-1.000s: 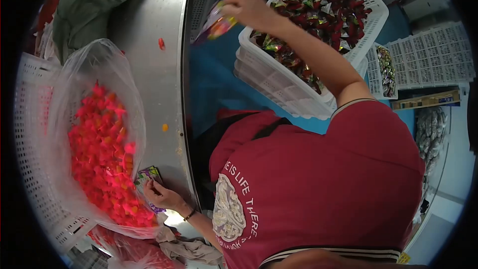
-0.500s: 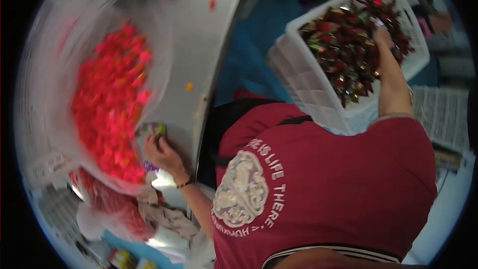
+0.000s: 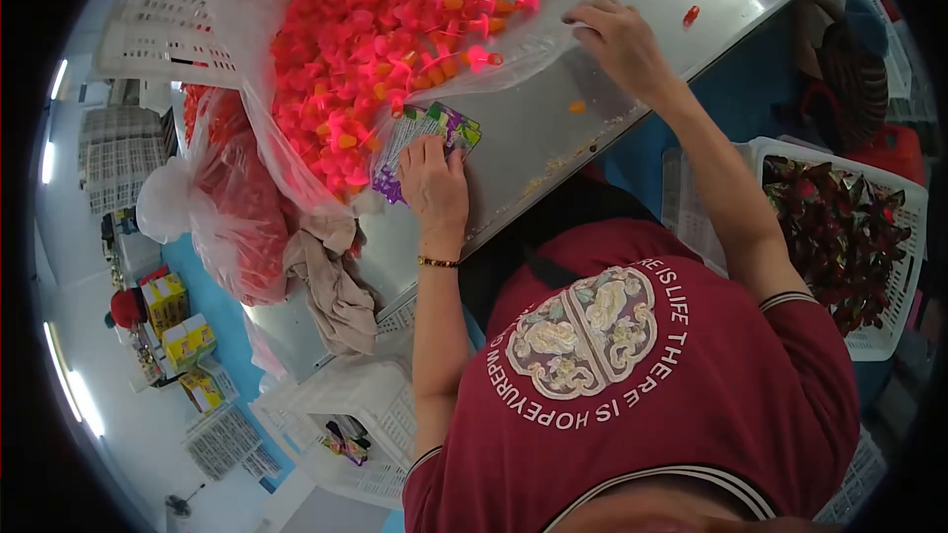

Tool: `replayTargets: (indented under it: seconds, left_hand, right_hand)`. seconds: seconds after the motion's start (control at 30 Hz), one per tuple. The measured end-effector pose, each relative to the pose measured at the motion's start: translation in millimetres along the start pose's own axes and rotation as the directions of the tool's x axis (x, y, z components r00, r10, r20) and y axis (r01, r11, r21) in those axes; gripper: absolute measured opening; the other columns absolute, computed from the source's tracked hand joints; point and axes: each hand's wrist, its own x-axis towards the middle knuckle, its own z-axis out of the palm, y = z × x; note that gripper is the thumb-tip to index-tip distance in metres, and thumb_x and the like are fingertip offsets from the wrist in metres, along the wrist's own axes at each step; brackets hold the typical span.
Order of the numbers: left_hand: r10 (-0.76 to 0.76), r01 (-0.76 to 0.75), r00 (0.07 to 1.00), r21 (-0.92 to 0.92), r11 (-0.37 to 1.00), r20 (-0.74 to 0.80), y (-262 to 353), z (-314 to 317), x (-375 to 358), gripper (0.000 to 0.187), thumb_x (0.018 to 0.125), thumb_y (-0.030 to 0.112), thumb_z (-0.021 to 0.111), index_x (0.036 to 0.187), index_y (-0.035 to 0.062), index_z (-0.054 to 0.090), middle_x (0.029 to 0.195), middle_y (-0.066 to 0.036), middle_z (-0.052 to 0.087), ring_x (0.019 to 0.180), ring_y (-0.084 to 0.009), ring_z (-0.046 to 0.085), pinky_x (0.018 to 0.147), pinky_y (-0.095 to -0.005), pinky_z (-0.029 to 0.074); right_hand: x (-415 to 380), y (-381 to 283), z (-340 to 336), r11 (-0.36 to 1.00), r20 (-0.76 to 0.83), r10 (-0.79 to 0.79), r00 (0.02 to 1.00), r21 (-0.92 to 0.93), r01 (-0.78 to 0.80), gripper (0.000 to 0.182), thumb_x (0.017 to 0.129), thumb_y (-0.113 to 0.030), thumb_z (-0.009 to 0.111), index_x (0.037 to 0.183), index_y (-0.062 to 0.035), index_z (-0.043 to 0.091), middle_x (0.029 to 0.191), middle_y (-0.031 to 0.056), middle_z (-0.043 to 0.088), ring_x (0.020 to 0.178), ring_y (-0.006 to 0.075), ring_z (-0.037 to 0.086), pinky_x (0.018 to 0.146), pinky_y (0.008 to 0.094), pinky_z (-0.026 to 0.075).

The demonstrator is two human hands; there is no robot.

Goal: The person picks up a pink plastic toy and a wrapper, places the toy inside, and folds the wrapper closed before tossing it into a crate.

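My left hand rests on the metal table with its fingers curled over a few flat printed packets in green, purple and white. My right hand is above the table at the mouth of a large clear plastic bag. Thumb and forefinger pinch what looks like the bag's edge. Inside the bag lies a heap of small bright pink and orange plastic pieces, just beyond my left hand.
A white basket of dark red shiny wrapped pieces stands at my right. Left are a tied bag of red pieces, a beige cloth and a white crate. A person sits beyond the table's right end.
My right hand has left the basket of dark red pieces and come over to the bag's mouth. My left hand stays at the printed packets. The view has turned toward the table.
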Motion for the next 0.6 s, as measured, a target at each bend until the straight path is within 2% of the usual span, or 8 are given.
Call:
replayTargets:
  seconds: [0.07, 0.13, 0.27, 0.3, 0.33, 0.47, 0.53, 0.6]
  left_hand:
    - [-0.045, 0.044, 0.999, 0.024, 0.999, 0.021, 6, -1, 6, 0.024, 0.075, 0.011, 0.072, 0.093, 0.0042, 0.059, 0.1, -0.011, 0.058, 0.096, -0.0313, 0.054, 0.084, -0.0416, 0.045]
    - [-0.052, 0.052, 0.998, 0.03, 0.998, 0.025, 11, -3, 11, 0.023, 0.074, 0.011, 0.072, 0.093, 0.0044, 0.059, 0.097, -0.012, 0.057, 0.095, -0.0312, 0.055, 0.081, -0.0415, 0.046]
    - [-0.019, 0.016, 0.999, 0.056, 0.998, 0.046, 7, -1, 16, 0.022, 0.075, 0.01, 0.071, 0.093, 0.0049, 0.06, 0.093, -0.012, 0.056, 0.092, -0.0303, 0.056, 0.074, -0.0403, 0.049]
    - [-0.019, 0.016, 0.999, 0.054, 0.998, 0.045, 6, 0, 20, 0.022, 0.075, 0.01, 0.071, 0.093, 0.0049, 0.06, 0.093, -0.012, 0.056, 0.092, -0.0303, 0.056, 0.074, -0.0403, 0.049]
    - [-0.021, 0.018, 0.999, 0.075, 0.997, 0.04, 6, 2, 21, 0.022, 0.075, 0.011, 0.071, 0.093, 0.0048, 0.06, 0.093, -0.012, 0.056, 0.092, -0.0301, 0.056, 0.072, -0.0401, 0.05]
    - [-0.042, 0.033, 0.997, 0.129, 0.991, 0.065, 2, 9, 22, 0.022, 0.077, 0.013, 0.071, 0.094, 0.0048, 0.059, 0.096, -0.011, 0.055, 0.091, -0.0299, 0.057, 0.071, -0.0397, 0.051]
    - [-0.042, 0.036, 0.998, 0.112, 0.993, 0.056, 5, 7, 24, 0.023, 0.078, 0.014, 0.071, 0.094, 0.0047, 0.059, 0.096, -0.011, 0.055, 0.092, -0.03, 0.057, 0.071, -0.0396, 0.051]
    - [-0.048, 0.043, 0.998, 0.096, 0.995, 0.05, 8, 6, 23, 0.023, 0.078, 0.014, 0.071, 0.095, 0.0046, 0.058, 0.097, -0.011, 0.055, 0.092, -0.0301, 0.057, 0.071, -0.0395, 0.052]
  right_hand:
    - [32, -13, 38, 0.995, -0.048, -0.095, 0.994, -0.013, 0.094, 0.021, 0.085, -0.01, 0.062, 0.106, -0.0055, 0.064, 0.112, 0.0102, 0.063, 0.101, 0.0277, 0.06, 0.086, 0.0365, 0.047]
    - [50, -17, 64, 0.934, 0.082, 0.001, 0.997, -0.356, 0.028, 0.026, 0.086, -0.01, 0.06, 0.112, -0.008, 0.062, 0.122, 0.0095, 0.058, 0.11, 0.0275, 0.055, 0.09, 0.037, 0.045]
    - [47, -7, 77, 0.947, 0.099, 0.04, 0.994, -0.322, -0.006, 0.026, 0.088, -0.014, 0.059, 0.114, -0.0078, 0.063, 0.118, 0.0099, 0.06, 0.11, 0.0253, 0.057, 0.09, 0.0355, 0.046]
    - [42, -13, 67, 0.98, 0.129, 0.188, 0.974, 0.035, -0.194, 0.027, 0.089, -0.016, 0.059, 0.115, -0.007, 0.063, 0.117, 0.0093, 0.06, 0.108, 0.0242, 0.058, 0.089, 0.0336, 0.046]
    - [35, -18, 59, 0.849, 0.214, 0.312, 0.926, 0.374, -0.373, 0.029, 0.09, -0.019, 0.059, 0.115, -0.0062, 0.063, 0.116, 0.0086, 0.061, 0.107, 0.023, 0.059, 0.088, 0.0317, 0.046]
    - [13, -26, 50, 0.702, 0.346, 0.376, 0.86, 0.499, -0.508, 0.03, 0.09, -0.022, 0.061, 0.113, -0.0032, 0.064, 0.109, 0.0082, 0.065, 0.096, 0.0196, 0.063, 0.083, 0.0287, 0.048]
    - [-1, -18, 64, 0.863, 0.024, 0.212, 0.977, 0.465, -0.199, 0.029, 0.089, -0.021, 0.061, 0.109, -0.001, 0.065, 0.102, 0.0096, 0.068, 0.087, 0.0192, 0.064, 0.081, 0.0276, 0.049]
    - [-2, -19, 53, 0.872, 0.084, 0.259, 0.962, 0.408, -0.271, 0.028, 0.089, -0.021, 0.062, 0.108, -0.0004, 0.066, 0.101, 0.0106, 0.068, 0.087, 0.0197, 0.064, 0.082, 0.0273, 0.049]
